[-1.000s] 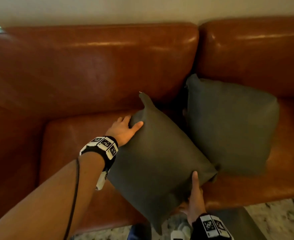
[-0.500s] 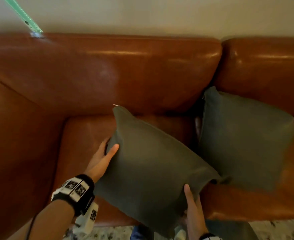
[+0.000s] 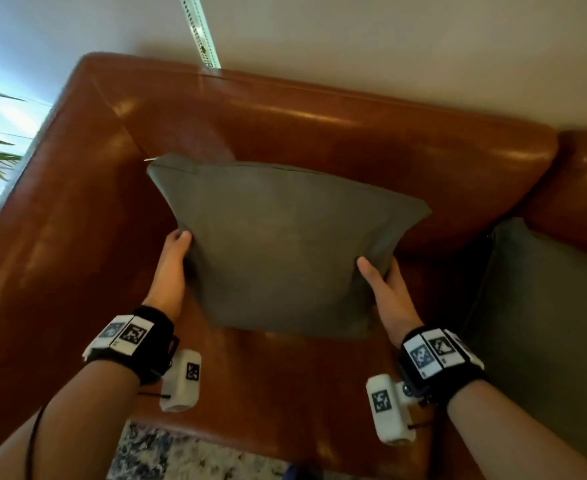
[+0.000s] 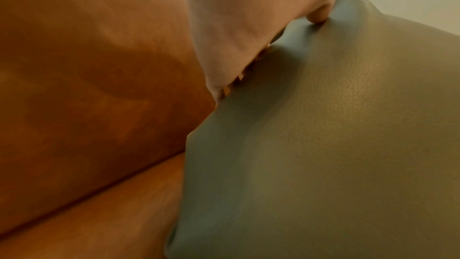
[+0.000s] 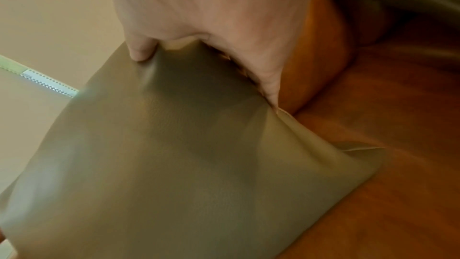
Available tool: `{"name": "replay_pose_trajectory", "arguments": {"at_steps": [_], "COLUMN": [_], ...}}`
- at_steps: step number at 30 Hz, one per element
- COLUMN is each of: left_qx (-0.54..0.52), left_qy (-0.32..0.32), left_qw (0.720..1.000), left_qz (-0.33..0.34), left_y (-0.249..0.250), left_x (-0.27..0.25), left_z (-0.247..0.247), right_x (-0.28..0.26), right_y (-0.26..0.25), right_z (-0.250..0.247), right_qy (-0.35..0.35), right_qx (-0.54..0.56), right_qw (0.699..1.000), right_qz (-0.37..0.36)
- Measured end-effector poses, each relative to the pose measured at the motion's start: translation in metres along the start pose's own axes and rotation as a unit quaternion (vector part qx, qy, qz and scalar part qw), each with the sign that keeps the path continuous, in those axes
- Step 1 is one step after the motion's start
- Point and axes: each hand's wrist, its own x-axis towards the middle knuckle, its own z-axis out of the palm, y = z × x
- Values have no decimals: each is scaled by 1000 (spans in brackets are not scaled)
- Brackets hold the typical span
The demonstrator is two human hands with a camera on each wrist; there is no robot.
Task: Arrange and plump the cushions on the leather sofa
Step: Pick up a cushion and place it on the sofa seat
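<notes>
Cushion: the grey-green cushion (image 3: 285,251) is held up between both hands over the left seat of the sofa (image 3: 319,133). Its top edge is near the backrest; whether its lower edge touches the seat cannot be told.
Left hand: the left hand (image 3: 171,268) grasps the cushion's left edge, thumb dug into the front face, fingers hidden behind.
Right hand: the right hand (image 3: 385,292) grasps the right edge the same way, thumb on the front, the cover bunched under it.
Second cushion: another cushion (image 3: 541,327) leans at the right, apart from the held one.
Risk, slip: the cover looks smooth, and each hand has only an edge; a hard shake could pull it free of one hand.
Risk, shape: squeezing only at the sides could leave the middle pinched and the corners limp.
Risk, placing: set down too upright on slick leather, it may slide forward or flop.
Risk, neighbour: a wide swing to the right could knock the second cushion askew.
</notes>
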Motion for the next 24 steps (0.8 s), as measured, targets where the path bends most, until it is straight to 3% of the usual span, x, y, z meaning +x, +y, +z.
{"name": "replay_pose_trajectory", "arguments": {"at_steps": [10,17,24], "left_qx": [16,24,31], "left_qy": [5,2,36], "left_qw": [999,998,998], "left_qz": [-29,-66,-46], "left_y": [-3,-22,-17], "left_x": [39,30,27], "left_z": [-7,-14,-13], "right_x": [23,19,19], "right_y": [32,53,54], "right_z": [18,17,19], "right_qy": [-29,-47,-57], "right_qx": [-54,-63,-44], "right_qw": [998,997,997], "right_qz": [11,17,33]}}
